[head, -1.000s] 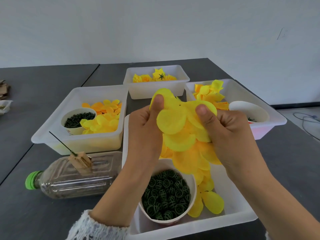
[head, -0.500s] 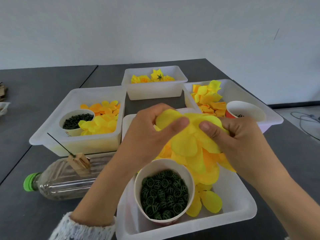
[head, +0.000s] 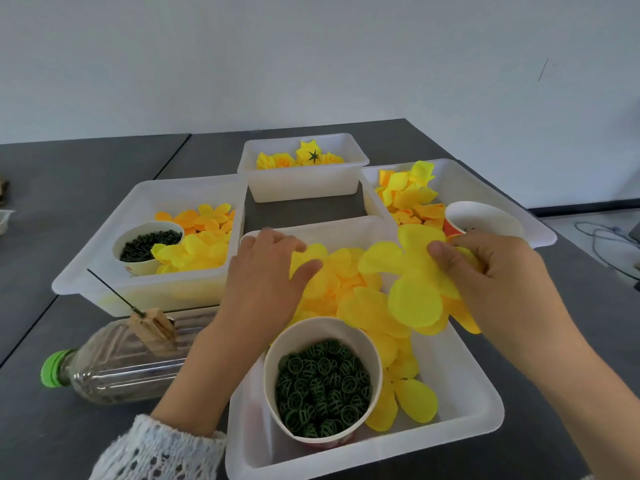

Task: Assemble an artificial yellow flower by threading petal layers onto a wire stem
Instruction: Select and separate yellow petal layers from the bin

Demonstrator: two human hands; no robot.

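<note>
My right hand [head: 491, 271] pinches a large yellow petal layer [head: 415, 299] between thumb and fingers and holds it above the right side of the near white tray [head: 478, 403]. Relaxed fingers of my left hand [head: 263, 282] rest on the pile of yellow and orange petal layers [head: 343, 282] in that tray. A paper cup of green ring pieces [head: 322, 379] stands at the tray's front. The thin dark wire stem [head: 110, 292] sticks up slanted from a wooden peg [head: 152, 327] on a lying plastic bottle [head: 121, 362], left of both hands.
The left tray [head: 104, 237] holds yellow and orange petals and a cup of dark green pieces [head: 147, 240]. The back tray [head: 301, 188] holds finished yellow flowers [head: 304, 157]. The right tray [head: 485, 181] has petals and a paper cup [head: 485, 216]. Cables lie on the floor at far right.
Both hands came down from holding a bunch of petals together. The left hand lowered onto the pile in the tray, and the right hand drew one petal layer away to the right.
</note>
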